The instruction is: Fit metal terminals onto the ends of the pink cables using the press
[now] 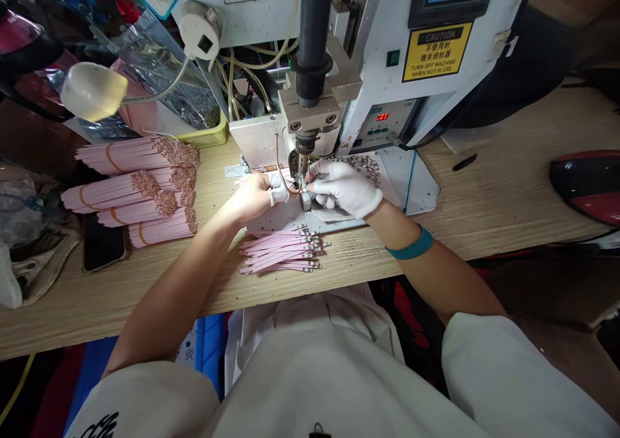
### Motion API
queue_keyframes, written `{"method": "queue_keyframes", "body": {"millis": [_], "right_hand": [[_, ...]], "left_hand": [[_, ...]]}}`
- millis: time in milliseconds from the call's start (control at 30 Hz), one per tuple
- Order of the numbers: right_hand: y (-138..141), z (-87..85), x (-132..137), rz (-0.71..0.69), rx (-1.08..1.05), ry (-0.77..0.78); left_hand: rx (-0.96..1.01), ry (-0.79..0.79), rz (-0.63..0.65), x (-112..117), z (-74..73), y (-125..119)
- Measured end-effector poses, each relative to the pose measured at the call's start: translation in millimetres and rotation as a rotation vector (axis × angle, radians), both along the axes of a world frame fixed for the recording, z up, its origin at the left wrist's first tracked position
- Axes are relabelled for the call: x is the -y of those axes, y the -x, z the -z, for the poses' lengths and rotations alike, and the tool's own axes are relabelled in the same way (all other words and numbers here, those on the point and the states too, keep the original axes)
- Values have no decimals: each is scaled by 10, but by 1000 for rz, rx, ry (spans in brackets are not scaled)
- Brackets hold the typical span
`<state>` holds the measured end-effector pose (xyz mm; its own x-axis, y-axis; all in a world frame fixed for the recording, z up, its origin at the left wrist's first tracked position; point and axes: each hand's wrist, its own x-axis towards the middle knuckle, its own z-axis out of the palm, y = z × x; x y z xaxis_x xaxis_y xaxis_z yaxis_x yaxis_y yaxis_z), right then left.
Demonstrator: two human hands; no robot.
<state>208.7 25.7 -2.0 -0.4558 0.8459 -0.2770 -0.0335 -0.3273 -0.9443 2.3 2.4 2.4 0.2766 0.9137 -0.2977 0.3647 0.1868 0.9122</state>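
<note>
My left hand, its fingertips in white finger cots, pinches a thin tan wire just beneath the press head of a white bench machine. My right hand, in a white glove, sits close on the other side, its fingertips beside a small metal block. Whether those fingers grip anything is hidden. A loose fan of pink flat cables with metal terminals lies on the table just below both hands.
Rubber-banded bundles of pink cables lie at left on the wooden workbench, near a phone. A lamp hangs at upper left. The machine's black column rises above the hands. A red-and-black object sits at right.
</note>
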Motion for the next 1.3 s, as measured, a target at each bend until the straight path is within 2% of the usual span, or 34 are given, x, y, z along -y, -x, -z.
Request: {"method": "queue_keyframes", "body": {"millis": [333,1000,1200,1300], "right_hand": [[-4,17,-3,6,-3,9],[-21,18,3,-3,13,-7],[46,23,4,-30,74,-63],[-121,-149,24,-117,188,-265]], "left_hand": [[70,88,-6,-22,-3,-13],[47,71,-25,-11,-23,-26],[34,41,-18,-20,-3,-13],[22,12,-22,13,-51,36]]}}
